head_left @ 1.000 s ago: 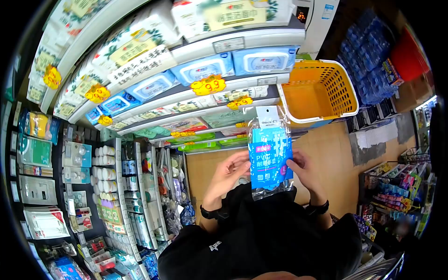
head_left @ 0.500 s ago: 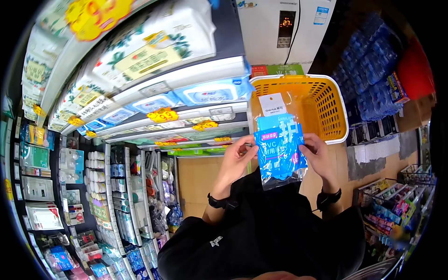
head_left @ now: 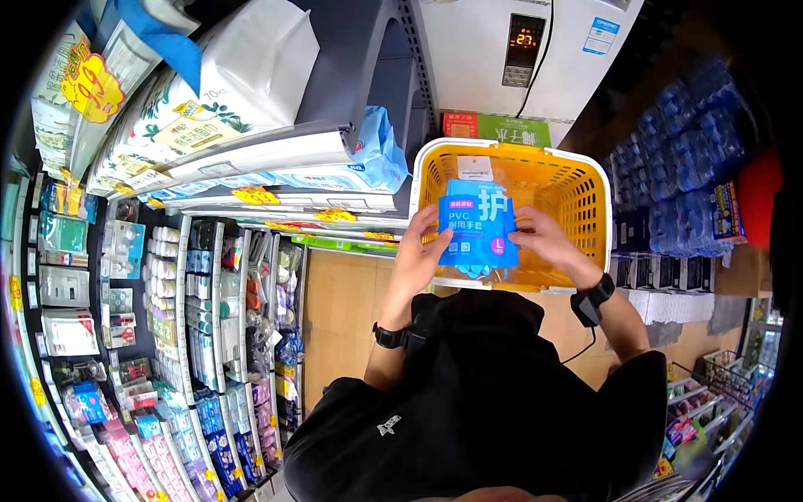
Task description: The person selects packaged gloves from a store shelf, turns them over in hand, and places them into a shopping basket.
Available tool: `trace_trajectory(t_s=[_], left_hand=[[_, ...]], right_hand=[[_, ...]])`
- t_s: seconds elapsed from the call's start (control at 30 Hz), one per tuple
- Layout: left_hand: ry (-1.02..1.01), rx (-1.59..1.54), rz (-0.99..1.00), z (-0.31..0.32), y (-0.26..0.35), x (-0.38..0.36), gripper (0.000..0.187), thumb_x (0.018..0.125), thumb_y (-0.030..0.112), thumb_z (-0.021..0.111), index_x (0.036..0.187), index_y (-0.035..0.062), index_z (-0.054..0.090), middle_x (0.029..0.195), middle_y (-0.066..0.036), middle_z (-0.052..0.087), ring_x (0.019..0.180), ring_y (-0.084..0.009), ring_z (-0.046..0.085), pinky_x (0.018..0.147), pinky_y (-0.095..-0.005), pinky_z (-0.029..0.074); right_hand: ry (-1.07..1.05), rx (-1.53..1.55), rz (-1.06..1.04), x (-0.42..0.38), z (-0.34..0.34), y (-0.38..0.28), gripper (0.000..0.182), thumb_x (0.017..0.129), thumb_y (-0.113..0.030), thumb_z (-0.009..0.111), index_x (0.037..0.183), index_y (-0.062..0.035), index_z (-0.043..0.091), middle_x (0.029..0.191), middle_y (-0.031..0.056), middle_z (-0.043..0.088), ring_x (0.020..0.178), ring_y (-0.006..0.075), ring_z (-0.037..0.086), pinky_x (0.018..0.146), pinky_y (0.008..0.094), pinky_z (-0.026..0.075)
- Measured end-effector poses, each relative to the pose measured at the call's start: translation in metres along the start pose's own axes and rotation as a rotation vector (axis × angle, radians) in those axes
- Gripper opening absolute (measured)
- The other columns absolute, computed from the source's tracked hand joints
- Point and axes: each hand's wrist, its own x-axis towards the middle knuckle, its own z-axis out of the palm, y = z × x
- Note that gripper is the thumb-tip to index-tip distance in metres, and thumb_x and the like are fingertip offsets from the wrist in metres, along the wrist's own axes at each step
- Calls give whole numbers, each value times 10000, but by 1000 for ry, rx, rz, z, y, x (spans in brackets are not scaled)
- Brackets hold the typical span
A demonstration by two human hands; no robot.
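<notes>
A blue pack of PVC gloves [head_left: 477,226], marked L and sealed in clear plastic with a white hang tab, is held flat between both my hands. My left hand [head_left: 421,253] pinches its left edge, thumb on the front. At the opposite edge, my right hand [head_left: 548,240] grips with thumb and fingers. Behind and beneath the pack is a yellow shopping basket [head_left: 606,180] with a white rim, and the pack overlaps its left half in this view. Dark bands circle both wrists.
Shelves on the left carry wipe packs [head_left: 251,67] and yellow price tags [head_left: 255,196]. A white cabinet [head_left: 468,50] with a lit display stands ahead, boxes [head_left: 512,131] at its foot. Wrapped bottles [head_left: 677,159] are stacked at right; a small goods rack [head_left: 694,410] stands lower right.
The glove pack has moved up and slightly left in view, now over the basket and turned more squarely to me. Both hands keep hold. The view has shifted along the shelf.
</notes>
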Motion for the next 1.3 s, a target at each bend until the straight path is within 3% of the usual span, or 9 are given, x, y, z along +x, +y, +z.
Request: trace_trajectory(t_s=[0.1,0.33,0.53,0.63,0.73,0.87,1.03,1.17,1.3], left_hand=[[10,20,16,4,-21,8,581,934,123,677,1416,-50,402,1318,-184,573,1134,-229,574,926,-340,533],[-20,138,-137,15,-40,20,595,958,295,657,1381,-68,447,1264,-220,605,1159,-252,601,942,-344,497],[13,307,4,17,-48,24,548,965,296,651,1352,-55,485,1271,-230,598,1208,-259,583,983,-335,473],[-27,-17,-109,20,-18,14,474,982,258,632,1323,-50,514,1276,-216,597,1218,-241,574,989,-326,472],[-12,-51,-102,18,-13,8,410,992,220,619,1287,-53,538,1229,-176,631,1161,-202,599,975,-301,477],[38,-25,-106,11,-3,1,332,1006,185,584,1268,-20,586,1176,-86,664,1078,-130,602,937,-252,461],[77,-56,-91,5,3,-2,306,1011,186,571,1238,-14,611,1152,-67,667,1068,-127,598,943,-258,450],[79,-75,-130,4,9,-6,301,1011,181,565,1234,-17,610,1152,-65,665,1076,-127,595,955,-260,444],[88,-93,-123,2,9,-9,300,1012,183,566,1228,-19,610,1152,-65,664,1082,-128,596,961,-263,441]], right_hand=[[-74,-124,19,19,-6,5,409,888,-43,666,1254,22,494,1085,188,666,938,231,666,813,340,555],[-175,-266,112,59,-5,32,411,862,-22,674,1218,18,473,1059,167,658,862,231,688,698,309,588],[-249,-20,217,105,-4,83,482,866,47,638,1308,-17,457,1096,145,640,936,229,690,740,335,611],[-223,-61,238,121,-2,100,559,868,63,634,1375,-56,430,1184,140,614,1009,255,676,790,366,611],[-241,-130,249,123,-3,106,596,876,57,633,1410,-89,413,1302,133,574,1149,270,615,862,420,589],[-127,-312,374,126,2,104,618,862,56,648,1415,-83,410,1300,148,574,1186,262,592,903,395,568],[-49,-620,32,149,8,147,622,839,-12,695,1397,-28,422,1308,166,592,1184,275,594,956,397,530],[-49,-724,113,163,11,152,633,827,-103,737,1381,1,449,1316,166,590,1148,245,618,886,388,560],[-244,-410,239,147,6,108,646,854,-188,707,1409,-9,430,1352,170,568,1181,261,596,931,411,532]])
